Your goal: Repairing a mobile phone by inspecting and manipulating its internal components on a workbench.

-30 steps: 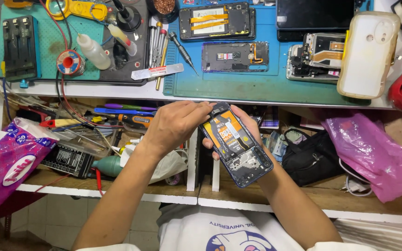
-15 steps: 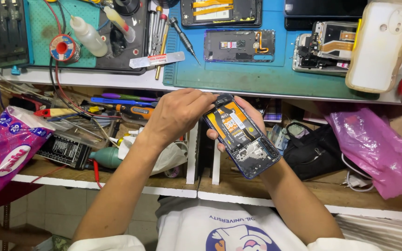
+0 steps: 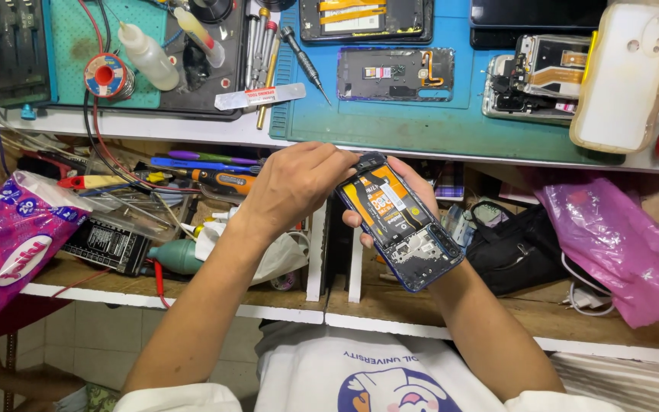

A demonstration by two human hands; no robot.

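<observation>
An opened phone (image 3: 400,224) with its back cover off shows an orange-labelled battery and a bare circuit board. My right hand (image 3: 413,194) cradles it from underneath, just below the bench edge. My left hand (image 3: 295,183) reaches across from the left, its fingertips pinched at the phone's top end. What the fingertips hold there is too small to make out.
On the blue mat (image 3: 421,126) lie a bare phone frame (image 3: 396,74), another opened phone (image 3: 539,76), a cream phone case (image 3: 625,72), screwdrivers (image 3: 303,57) and metal tweezers (image 3: 261,96). A solder spool (image 3: 106,75) and squeeze bottle (image 3: 149,57) sit left. Shelves below hold tools, a black pouch (image 3: 514,248) and pink bags (image 3: 623,244).
The view has shifted slightly, so the bench sits higher in frame. Both hands stay on the phone, with the left fingertips still working at its top end.
</observation>
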